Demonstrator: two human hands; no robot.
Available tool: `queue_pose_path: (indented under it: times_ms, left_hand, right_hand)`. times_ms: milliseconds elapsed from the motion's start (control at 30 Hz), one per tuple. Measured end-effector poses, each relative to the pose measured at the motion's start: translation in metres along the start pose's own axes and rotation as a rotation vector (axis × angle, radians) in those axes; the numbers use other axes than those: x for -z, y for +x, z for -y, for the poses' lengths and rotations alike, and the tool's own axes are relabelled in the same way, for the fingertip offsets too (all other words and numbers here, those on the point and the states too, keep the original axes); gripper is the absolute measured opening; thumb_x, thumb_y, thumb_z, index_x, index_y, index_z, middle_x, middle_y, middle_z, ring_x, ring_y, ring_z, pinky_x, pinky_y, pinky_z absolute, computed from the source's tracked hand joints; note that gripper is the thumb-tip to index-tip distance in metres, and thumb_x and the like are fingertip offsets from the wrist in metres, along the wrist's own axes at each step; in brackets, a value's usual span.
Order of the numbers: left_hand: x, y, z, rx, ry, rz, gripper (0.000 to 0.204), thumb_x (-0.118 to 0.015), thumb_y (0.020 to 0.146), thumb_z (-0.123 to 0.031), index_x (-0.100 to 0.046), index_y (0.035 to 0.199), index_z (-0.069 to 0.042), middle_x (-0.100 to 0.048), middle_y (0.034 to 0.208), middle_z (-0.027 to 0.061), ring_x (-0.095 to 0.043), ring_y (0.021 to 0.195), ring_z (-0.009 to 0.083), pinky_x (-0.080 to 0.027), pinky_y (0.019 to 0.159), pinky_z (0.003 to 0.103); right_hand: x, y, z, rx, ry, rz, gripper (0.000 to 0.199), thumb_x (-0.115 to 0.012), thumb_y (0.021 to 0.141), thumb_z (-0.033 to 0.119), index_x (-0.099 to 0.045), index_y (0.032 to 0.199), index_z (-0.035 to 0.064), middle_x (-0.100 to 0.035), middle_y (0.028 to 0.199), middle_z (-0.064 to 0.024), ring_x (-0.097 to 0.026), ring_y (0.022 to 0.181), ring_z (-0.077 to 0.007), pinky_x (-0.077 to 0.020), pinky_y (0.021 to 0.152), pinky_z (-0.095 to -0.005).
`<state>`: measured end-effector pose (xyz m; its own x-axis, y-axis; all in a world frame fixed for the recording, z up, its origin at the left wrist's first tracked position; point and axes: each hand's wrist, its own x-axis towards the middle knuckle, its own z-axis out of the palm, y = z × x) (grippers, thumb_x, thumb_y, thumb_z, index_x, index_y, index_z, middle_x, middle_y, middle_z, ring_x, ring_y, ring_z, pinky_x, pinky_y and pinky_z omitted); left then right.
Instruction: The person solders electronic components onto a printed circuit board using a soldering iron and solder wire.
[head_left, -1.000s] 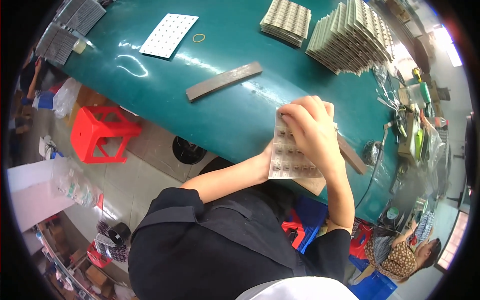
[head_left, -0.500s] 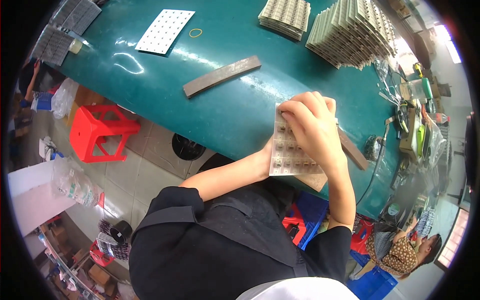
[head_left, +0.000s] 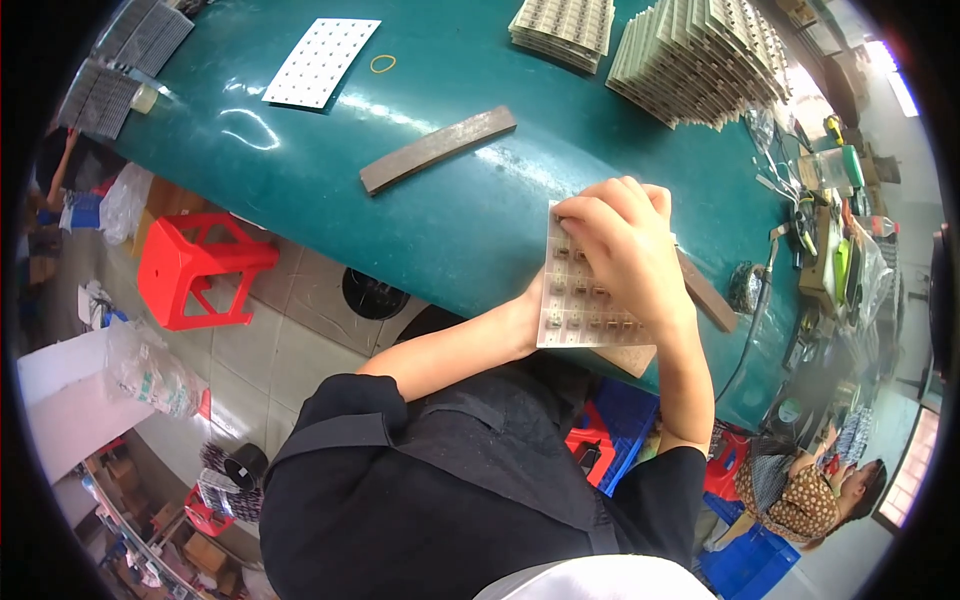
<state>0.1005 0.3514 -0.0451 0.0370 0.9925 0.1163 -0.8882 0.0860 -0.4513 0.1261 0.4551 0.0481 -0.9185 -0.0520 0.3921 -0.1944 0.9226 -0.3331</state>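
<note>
A pale, flat panel (head_left: 570, 302) with rows of small dark metal parts is held tilted over the front edge of the table. My left hand (head_left: 528, 312) grips it from behind at its left side; the panel hides those fingers. Over the panel's face lies my right hand (head_left: 632, 245), fingers bent and tips pinched together at the far left corner. Whatever is between those fingertips is too small to make out. Beneath the panel, part of a light brown board (head_left: 630, 360) shows.
On the green table (head_left: 440, 235) lie a dark bar (head_left: 437, 150), a second bar (head_left: 708, 292), a white dotted sheet (head_left: 322, 62) and a rubber band (head_left: 383, 64). Panel stacks (head_left: 700, 65) stand far right. Tools and cables (head_left: 800, 235) crowd the right edge. A red stool (head_left: 200, 270) stands left.
The view has shifted slightly. My right hand stays at the panel's far left corner, its fingers moved only a little; my left hand keeps its hold.
</note>
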Motion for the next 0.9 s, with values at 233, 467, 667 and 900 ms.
queue_pose_path:
  times_ms: [233, 467, 667, 900]
  left_hand:
    - [-0.005, 0.002, 0.001, -0.067, 0.315, -0.201, 0.065, -0.026, 0.103, -0.055, -0.024, 0.15, -0.011, -0.039, 0.149, 0.0167, -0.044, 0.135, 0.0335, -0.037, 0.114, 0.052]
    - [-0.013, -0.009, -0.007, -0.079, 0.112, 0.118, 0.057, -0.032, 0.104, -0.045, -0.04, 0.144, -0.006, -0.048, 0.143, 0.0192, -0.053, 0.128, 0.0367, -0.043, 0.108, 0.052]
    - [-0.03, -0.029, -0.009, -0.489, 0.853, -0.429, 0.054, -0.036, 0.106, -0.04, -0.035, 0.149, -0.008, -0.043, 0.15, 0.0113, -0.05, 0.132, 0.0241, -0.046, 0.107, 0.041]
    - [-0.012, -0.03, -0.021, -0.558, 0.946, -0.449, 0.061, -0.035, 0.103, -0.048, -0.032, 0.151, -0.011, -0.04, 0.152, 0.0119, -0.047, 0.134, 0.0282, -0.045, 0.108, 0.045]
  right_hand:
    - [0.007, 0.002, -0.001, -0.009, -0.03, 0.044, 0.02, -0.072, 0.079, 0.008, -0.072, 0.098, 0.0135, -0.062, 0.087, 0.0009, -0.058, 0.085, -0.0195, -0.0361, 0.085, -0.0334]
    - [0.057, -0.017, -0.033, -0.276, 0.159, -0.139, 0.023, -0.063, 0.092, 0.007, -0.067, 0.114, 0.0026, -0.067, 0.102, -0.0097, -0.064, 0.096, -0.0208, -0.0478, 0.085, -0.0306]
    - [0.05, -0.098, -0.056, -0.913, 0.537, -0.172, 0.024, -0.056, 0.101, 0.015, -0.065, 0.117, -0.0001, -0.068, 0.095, -0.007, -0.064, 0.085, -0.0126, -0.0502, 0.077, -0.0263]
    - [0.006, -0.141, -0.035, -0.913, 1.543, -0.284, 0.029, -0.054, 0.102, 0.021, -0.058, 0.118, -0.0037, -0.068, 0.099, -0.0115, -0.068, 0.085, -0.0177, -0.0545, 0.077, -0.0267]
